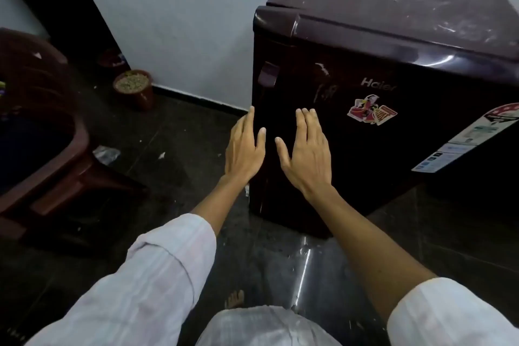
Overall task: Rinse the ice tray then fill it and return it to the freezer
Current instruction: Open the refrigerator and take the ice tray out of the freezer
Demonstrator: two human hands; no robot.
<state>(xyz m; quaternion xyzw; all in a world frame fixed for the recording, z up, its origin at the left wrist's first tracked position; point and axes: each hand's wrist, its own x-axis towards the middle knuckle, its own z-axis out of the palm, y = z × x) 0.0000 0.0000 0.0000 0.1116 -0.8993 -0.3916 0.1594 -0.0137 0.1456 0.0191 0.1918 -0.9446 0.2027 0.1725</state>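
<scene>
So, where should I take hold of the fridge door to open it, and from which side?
Hook fingers into the handle at the upper left of the fridge door, coming from the front. It sits by the left edge, so the door probably swings from there.

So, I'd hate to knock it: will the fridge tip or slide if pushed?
Probably not tip: the fridge is squat and boxy. It may slide a little on the glossy floor. Its shiny door likely offers little grip.
</scene>
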